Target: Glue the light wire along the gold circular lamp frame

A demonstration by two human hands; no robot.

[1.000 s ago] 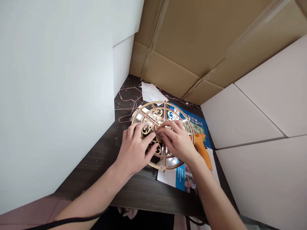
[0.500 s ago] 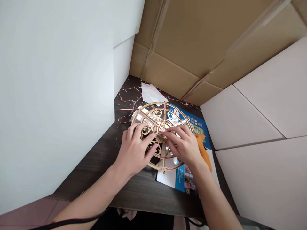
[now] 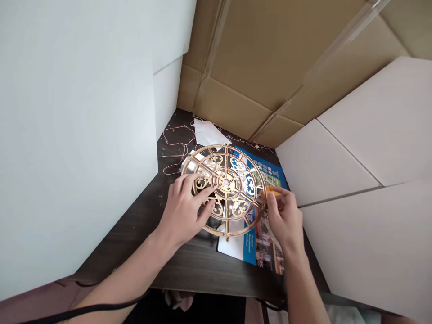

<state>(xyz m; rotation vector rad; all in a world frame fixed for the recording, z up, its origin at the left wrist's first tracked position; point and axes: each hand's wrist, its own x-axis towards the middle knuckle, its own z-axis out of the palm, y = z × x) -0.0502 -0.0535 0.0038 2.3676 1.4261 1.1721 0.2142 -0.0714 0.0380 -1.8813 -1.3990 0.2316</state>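
Observation:
A round gold filigree wheel (image 3: 227, 185) with spokes and scroll ornaments lies on the dark wooden table (image 3: 189, 265). My left hand (image 3: 185, 211) rests on its left side, fingers spread flat over the ornaments. My right hand (image 3: 285, 218) sits just past the wheel's right rim, fingers curled around an orange tool (image 3: 272, 192), most of it hidden under the hand.
A blue and white leaflet (image 3: 259, 243) lies under the wheel's right side. Thin red wire (image 3: 172, 148) and a white paper piece (image 3: 207, 130) lie behind it. Cardboard (image 3: 270, 67) stands at the back, white panels (image 3: 84, 126) at left and right. A black cable (image 3: 101, 308) trails by my left arm.
My right hand has left the wheel's hub and moved right, off the rim, onto the orange tool. The left hand has stayed on the wheel. The view shifted slightly.

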